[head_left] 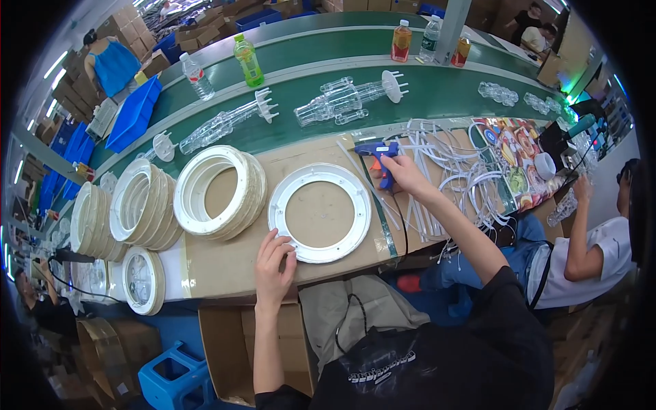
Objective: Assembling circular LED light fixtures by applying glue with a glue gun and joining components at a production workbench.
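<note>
A white plastic ring (355,232) lies flat on the cardboard-covered bench in front of me. My left hand (275,263) touches its lower left rim, fingers slightly bent and apart. In my right hand (404,172) is a blue hot glue gun (376,149) with an orange trigger. Its nozzle points left, above the far right side of the ring, and its black cord (404,225) hangs down over the bench edge. Beside my right hand lies a tangle of thin white strips (471,184), some straight, some curled.
Stacks of white rings (222,191) stand on the left. Clear plastic assemblies (335,102) and several bottles (248,60) rest on the green conveyor (287,123). A blue tray (133,116) is at the back left. A co-worker (581,246) sits at the right; a blue stool (174,376) stands below.
</note>
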### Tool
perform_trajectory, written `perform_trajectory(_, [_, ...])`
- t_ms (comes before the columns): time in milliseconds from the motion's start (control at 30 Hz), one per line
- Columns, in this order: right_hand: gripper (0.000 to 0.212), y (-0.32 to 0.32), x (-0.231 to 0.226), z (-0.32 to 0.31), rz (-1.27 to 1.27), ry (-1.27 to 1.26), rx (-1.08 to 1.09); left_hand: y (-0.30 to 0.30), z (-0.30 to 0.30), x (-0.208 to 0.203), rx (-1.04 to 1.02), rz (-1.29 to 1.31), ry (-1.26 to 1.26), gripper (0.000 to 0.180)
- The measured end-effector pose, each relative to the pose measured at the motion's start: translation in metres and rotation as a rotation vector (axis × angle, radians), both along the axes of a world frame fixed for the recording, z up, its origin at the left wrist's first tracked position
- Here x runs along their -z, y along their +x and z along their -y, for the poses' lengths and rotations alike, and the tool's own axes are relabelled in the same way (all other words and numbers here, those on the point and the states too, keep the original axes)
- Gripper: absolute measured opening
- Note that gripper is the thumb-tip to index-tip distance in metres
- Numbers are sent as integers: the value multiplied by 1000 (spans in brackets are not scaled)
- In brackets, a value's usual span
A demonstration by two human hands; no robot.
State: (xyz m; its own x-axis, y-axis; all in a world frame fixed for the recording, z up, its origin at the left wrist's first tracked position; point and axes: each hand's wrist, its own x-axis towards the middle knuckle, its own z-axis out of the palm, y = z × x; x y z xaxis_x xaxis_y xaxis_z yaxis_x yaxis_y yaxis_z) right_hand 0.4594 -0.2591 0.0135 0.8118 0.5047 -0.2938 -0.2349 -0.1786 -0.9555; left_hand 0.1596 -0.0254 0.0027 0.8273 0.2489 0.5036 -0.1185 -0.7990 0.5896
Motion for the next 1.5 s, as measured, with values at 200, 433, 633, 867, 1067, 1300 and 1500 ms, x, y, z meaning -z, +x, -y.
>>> perform_trajectory(200, [49, -10, -22, -6, 113, -391, -184, -1, -1, 0, -6, -21, -37, 7])
perform_trajectory(433, [50, -14, -27, -11, 283, -499, -231, -1, 4, -3, -22, -19, -43, 7])
perform_trajectory(633, [49, -9, -21, -4, 388, -507, -140, 0, 7, 0, -13, -36, -48, 6])
perform_trajectory(867, [38, -27, -42, 61, 963, -603, -59, 0, 4, -2, -27, -51, -54, 5])
perform_trajectory(1067, [37, 15, -76, 144, 898, -796, 207, 0, 2, 2, -46, -49, -30, 5])
perform_trajectory(1300, [37, 73, -37, 151, 843, -950, 25, -3, 3, 6, -57, -31, -18, 7])
perform_trajectory(1500, [26, 90, -39, 170, 712, -606, 231, 0, 5, 0, -23, -19, -29, 8])
